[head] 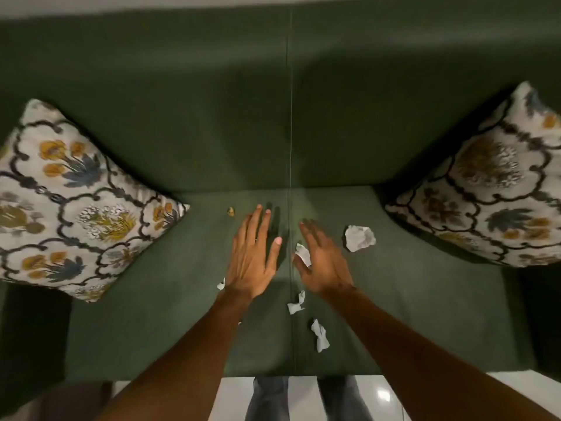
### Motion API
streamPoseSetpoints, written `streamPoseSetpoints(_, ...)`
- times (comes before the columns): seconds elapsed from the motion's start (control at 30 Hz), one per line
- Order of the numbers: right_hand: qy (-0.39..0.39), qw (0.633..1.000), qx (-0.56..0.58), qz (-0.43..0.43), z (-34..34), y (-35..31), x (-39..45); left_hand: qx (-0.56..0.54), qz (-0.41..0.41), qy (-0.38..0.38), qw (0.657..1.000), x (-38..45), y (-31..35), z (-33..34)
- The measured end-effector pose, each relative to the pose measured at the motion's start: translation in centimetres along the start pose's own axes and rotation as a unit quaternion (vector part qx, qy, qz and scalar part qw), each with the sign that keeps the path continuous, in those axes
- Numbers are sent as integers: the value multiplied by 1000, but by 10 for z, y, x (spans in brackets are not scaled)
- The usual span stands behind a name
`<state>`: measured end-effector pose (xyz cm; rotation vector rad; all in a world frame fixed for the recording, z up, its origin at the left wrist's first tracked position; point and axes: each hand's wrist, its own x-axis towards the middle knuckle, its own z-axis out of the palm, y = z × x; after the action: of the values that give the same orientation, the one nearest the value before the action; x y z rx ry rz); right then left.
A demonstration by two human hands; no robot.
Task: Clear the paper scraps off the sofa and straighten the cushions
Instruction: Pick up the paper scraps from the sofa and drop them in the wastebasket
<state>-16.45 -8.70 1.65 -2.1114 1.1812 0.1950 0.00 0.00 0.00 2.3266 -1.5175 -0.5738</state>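
Observation:
A dark green sofa (170,314) fills the view. Both of my hands hover over the middle of its seat. My left hand (253,253) is flat with fingers spread and holds nothing. My right hand (323,262) is open too, with a white paper scrap (303,253) just under its thumb. A crumpled white paper ball (359,237) lies to the right of that hand. Two twisted scraps (297,303) (320,335) lie nearer the front edge, and a small scrap (221,284) peeks out beside my left wrist. A tiny yellowish crumb (231,211) sits near the backrest.
Two floral cushions lean tilted in the sofa corners, one at the left (76,202) and one at the right (488,189). The seat seam (290,344) runs down the middle. My legs and the pale tiled floor (501,390) show below the front edge.

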Motion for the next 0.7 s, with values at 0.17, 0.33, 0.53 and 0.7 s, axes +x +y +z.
streamPoseSetpoints(0.17,-37,999,-5,0,51,26,19,44,-21,-32,998,3,-33,48)
streamPoseSetpoints(0.33,-15,1000,3,3,84,42,19,74,-17,-85,993,-5,-49,71)
streamPoseSetpoints(0.53,38,987,130,86,97,52,8,-24,-26,-21,999,-18,-55,80)
streamPoseSetpoints(0.7,36,976,191,95,91,46,-17,-86,-83,-20,993,-37,-56,60)
